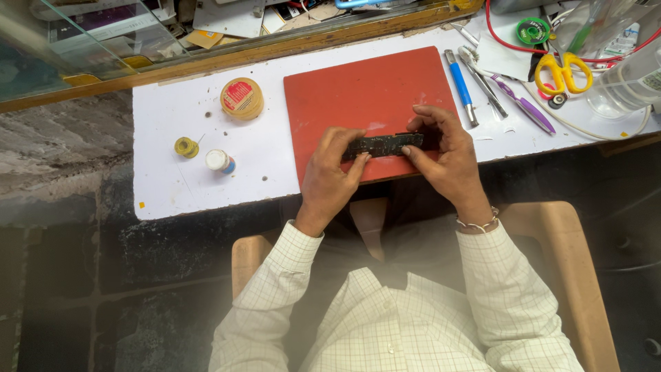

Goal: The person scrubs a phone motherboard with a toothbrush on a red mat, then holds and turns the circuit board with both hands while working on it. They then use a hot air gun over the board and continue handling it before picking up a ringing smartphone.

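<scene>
Left hand and right hand pinch the dark circuit board over the red mat; squeezing unevenly could flex it.

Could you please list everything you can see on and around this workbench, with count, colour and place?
circuit board: one, dark, held over the mat's near edge
mat: one, red, centre of the bench
bench top: one, white
round tin: one, yellow with a red lid, left of the mat
small pots: two, one yellow, one white-capped, near left
scissors: one pair, yellow handles, far right
hand tools: several, blue and purple handles, right of the mat
solder wick spool: one, green, far right
chair: one, tan, under the person
left hand: grips the board's left end
right hand: grips its right end
</scene>
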Motion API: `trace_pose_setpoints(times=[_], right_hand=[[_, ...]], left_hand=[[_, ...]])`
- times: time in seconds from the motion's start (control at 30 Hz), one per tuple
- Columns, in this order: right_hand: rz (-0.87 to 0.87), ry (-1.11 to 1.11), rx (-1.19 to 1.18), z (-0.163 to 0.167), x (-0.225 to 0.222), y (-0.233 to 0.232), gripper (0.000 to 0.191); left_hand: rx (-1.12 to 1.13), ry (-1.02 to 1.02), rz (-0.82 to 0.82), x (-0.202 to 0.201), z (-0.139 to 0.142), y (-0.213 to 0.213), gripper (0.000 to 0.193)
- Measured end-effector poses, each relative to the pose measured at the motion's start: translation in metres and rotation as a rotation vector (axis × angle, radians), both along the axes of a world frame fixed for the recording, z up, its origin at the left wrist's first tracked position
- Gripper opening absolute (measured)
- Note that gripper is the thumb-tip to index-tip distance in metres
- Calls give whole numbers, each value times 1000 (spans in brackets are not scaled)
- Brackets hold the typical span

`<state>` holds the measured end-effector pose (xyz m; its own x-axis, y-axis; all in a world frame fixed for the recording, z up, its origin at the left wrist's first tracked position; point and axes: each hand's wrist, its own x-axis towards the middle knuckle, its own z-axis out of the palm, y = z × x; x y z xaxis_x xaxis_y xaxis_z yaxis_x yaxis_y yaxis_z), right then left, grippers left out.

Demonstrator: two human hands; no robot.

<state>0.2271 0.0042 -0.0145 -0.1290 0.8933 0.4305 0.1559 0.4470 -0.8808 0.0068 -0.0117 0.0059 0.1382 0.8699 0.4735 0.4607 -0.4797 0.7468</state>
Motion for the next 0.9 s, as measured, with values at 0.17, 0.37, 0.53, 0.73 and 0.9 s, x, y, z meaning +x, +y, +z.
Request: trace_pose_setpoints(times=[0.17, 0.37, 0.53, 0.73, 0.9], right_hand=[[19, 146, -103, -8, 5, 1, 56], [93, 121, -132, -3, 6, -1, 53], [119, 69, -148, 5, 7, -2, 53], [177, 151, -268, 6, 11, -2, 50], [185, 120, -240, 1, 16, 0, 43]], left_hand=[[17, -23, 9, 0, -1, 2, 32], [-24, -50, -24, 0, 2, 2, 26], [-164, -52, -57, -3, 5, 5, 16], [-299, -125, -126, -11, 3, 10, 19], [-301, -128, -158, -12, -1, 13, 20]])
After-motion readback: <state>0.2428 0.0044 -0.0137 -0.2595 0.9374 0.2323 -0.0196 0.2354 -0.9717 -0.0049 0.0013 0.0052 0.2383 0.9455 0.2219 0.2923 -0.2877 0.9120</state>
